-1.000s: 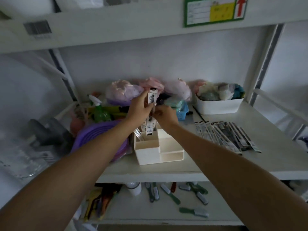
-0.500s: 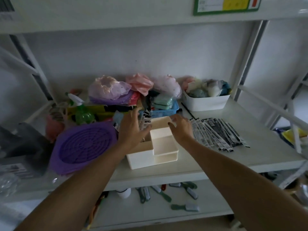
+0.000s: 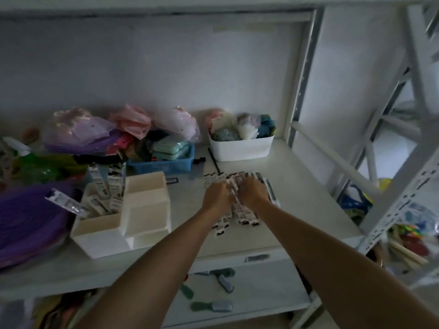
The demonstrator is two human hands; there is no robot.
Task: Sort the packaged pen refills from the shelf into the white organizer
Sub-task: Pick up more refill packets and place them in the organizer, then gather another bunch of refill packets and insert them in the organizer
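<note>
while both hands are laid on the loose spread of packaged pen refills point(image 3: 240, 213) on the white shelf point(image 3: 308, 186), a fresh pick-up is judged to be the step in hand; the left hand point(image 3: 217, 194) and the right hand point(image 3: 253, 192) are set side by side on the middle of the spread, knuckles up and fingers curled down into the packs, but whether anything is actually gripped cannot be told, since the fingertips are hidden and the picture is blurred. several refills are already stood upright or leaning in the tall left compartment of the white organizer point(image 3: 123, 224), which is placed to the left of the spread, and one pack point(image 3: 64, 203) is seen tilted out over its left rim. for the next move, a few packs are to be gathered, lifted clear and carried leftward, then slid end-first into a compartment; the stepped compartments on the organizer's right appear unfilled. open shelf is left between spread and organizer, so the carry is unobstructed. the spread's near end is close to the shelf's front edge, where a pack could be pushed off; a white bin point(image 3: 242, 148) and a blue basket point(image 3: 164, 162) are set behind, and the shelf post point(image 3: 301, 74) is well to the right
</note>
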